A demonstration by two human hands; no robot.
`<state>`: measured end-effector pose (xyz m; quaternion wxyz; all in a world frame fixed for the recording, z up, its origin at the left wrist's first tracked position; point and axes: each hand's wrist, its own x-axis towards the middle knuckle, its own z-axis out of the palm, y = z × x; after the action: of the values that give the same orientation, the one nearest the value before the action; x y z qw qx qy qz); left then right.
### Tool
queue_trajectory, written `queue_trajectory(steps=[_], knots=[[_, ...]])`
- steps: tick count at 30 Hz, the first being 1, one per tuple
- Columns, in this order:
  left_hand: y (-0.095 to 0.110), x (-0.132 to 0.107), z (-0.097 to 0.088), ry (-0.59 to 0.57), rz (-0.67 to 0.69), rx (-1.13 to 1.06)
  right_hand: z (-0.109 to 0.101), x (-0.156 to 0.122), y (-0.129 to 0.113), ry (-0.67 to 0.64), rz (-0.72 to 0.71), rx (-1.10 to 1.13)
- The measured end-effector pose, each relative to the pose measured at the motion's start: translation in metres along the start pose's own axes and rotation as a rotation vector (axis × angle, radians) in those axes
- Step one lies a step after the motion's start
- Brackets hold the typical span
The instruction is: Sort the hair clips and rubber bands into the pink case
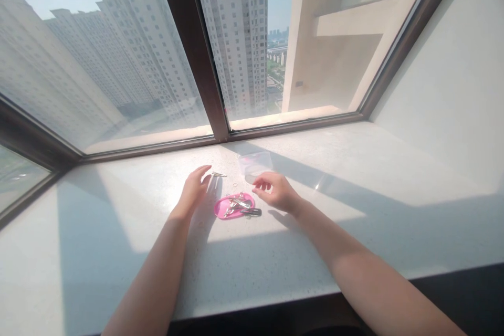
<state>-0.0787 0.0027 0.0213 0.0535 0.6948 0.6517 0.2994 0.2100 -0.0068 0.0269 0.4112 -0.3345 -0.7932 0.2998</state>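
Note:
A small pink dish (220, 209) lies on the white windowsill (118, 231) between my hands, with several small metal tools in it; one dark-handled tool (252, 212) sticks out over its right edge. My left hand (193, 189) rests just left of the dish, fingers stretched forward and together, holding nothing. A thin metal piece (219, 174) lies just beyond its fingertips. My right hand (275, 190) hovers right of the dish with its fingers curled inward; whether they pinch something is too small to tell. A clear plastic box (255, 164) sits just behind that hand.
Large window panes with a dark brown frame (214, 115) rise directly behind the sill. A white wall (452, 89) closes the right side. The sill's dark front edge (275, 310) runs below my forearms. Strong sunlight and shadows stripe the surface.

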Motion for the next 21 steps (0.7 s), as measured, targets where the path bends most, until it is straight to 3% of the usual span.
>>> queue_trajectory(steps=[3,6,12,21], knots=[[-0.001,0.003,0.013,-0.039,0.038,0.057,0.014,0.001,-0.002,-0.119,0.031,-0.06],[0.003,0.001,0.019,-0.112,0.078,0.1,0.024,0.001,-0.003,-0.125,0.102,-0.139],[0.009,0.003,0.013,-0.183,0.094,0.158,0.033,-0.005,-0.01,-0.213,0.161,-0.223],[0.007,0.001,0.014,-0.22,0.057,0.197,0.035,-0.004,-0.013,-0.213,0.186,-0.236]])
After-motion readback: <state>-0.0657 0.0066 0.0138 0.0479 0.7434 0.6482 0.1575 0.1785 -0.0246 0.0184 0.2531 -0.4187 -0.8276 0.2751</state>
